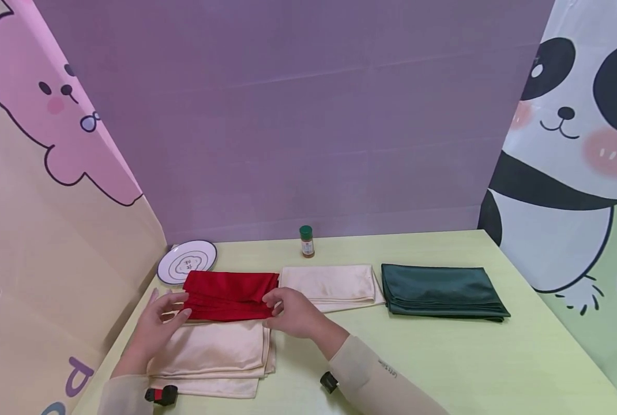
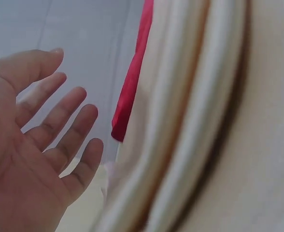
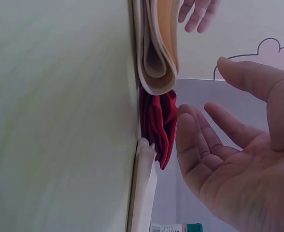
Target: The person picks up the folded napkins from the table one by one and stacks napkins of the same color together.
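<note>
A folded red cloth (image 1: 230, 291) lies on the table between my two hands, several layers showing along its front. My left hand (image 1: 159, 321) is at the cloth's left end, its fingers spread and bent a little. At the right end is my right hand (image 1: 294, 311), thumb and fingers apart. Both wrist views show palms with nothing in them: the left hand (image 2: 40, 130) beside the cloth layers, the right hand (image 3: 238, 159) near the red cloth (image 3: 157, 123). A folded cream cloth (image 1: 215, 349) lies just in front of the red one.
Another folded cream cloth (image 1: 329, 284) adjoins the red one on the right, with a folded dark green cloth (image 1: 438, 291) farther right. A white plate (image 1: 204, 251) with a dark rim sits at the back left. A small green-capped bottle (image 1: 307, 242) stands near the back edge.
</note>
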### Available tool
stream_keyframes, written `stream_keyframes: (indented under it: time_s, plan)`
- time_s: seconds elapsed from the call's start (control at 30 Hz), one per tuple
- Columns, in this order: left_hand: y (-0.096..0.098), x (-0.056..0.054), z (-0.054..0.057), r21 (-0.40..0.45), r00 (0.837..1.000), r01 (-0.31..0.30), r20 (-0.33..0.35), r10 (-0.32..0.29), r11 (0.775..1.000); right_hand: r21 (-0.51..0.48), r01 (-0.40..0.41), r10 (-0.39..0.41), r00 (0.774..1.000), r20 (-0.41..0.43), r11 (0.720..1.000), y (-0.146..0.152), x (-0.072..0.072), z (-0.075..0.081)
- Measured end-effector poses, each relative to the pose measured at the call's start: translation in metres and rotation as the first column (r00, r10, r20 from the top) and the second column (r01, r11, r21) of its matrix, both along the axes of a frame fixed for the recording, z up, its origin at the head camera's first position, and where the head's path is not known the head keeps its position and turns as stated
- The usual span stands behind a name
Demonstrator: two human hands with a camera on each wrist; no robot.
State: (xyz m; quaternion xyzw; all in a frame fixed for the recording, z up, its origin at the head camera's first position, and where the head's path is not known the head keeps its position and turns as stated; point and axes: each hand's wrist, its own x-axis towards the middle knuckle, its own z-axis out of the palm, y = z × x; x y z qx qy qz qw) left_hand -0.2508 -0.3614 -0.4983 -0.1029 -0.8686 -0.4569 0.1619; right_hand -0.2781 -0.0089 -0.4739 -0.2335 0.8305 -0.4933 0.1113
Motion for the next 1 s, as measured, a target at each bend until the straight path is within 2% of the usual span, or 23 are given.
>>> stream_keyframes:
  time_s: [0.13, 0.3, 0.47, 0.7, 0.83, 1.0]
  plan:
    - [-0.008, 0.005, -0.005, 0.08, 0.998, 0.019, 0.052, -0.024, 0.997, 0.032, 0.002, -0.003, 1.0, 0.01, 0.999, 0.001, 0.001, 0.0]
    - [-0.016, 0.011, -0.01, 0.117, 0.996, 0.024, 0.083, -0.034, 0.993, 0.069, -0.026, 0.026, 1.0, -0.006, 0.997, 0.002, -0.001, -0.006]
    - [-0.019, 0.012, -0.014, 0.03, 0.996, 0.02, 0.09, -0.022, 0.999, 0.089, -0.059, 0.06, 0.998, -0.008, 0.994, 0.003, -0.002, -0.009]
    - [-0.019, 0.016, -0.016, -0.066, 0.987, -0.062, 0.141, 0.07, 0.996, 0.129, -0.102, 0.1, 0.995, 0.025, 0.986, 0.005, -0.001, -0.01]
    - [-0.017, 0.017, -0.014, -0.072, 0.976, -0.085, 0.193, 0.097, 0.994, 0.143, -0.115, 0.113, 0.993, 0.024, 0.983, 0.006, -0.001, -0.01]
    - [-0.015, 0.02, -0.012, -0.053, 0.95, -0.102, 0.29, 0.114, 0.993, 0.131, -0.121, 0.118, 0.993, 0.029, 0.984, 0.006, -0.003, -0.012]
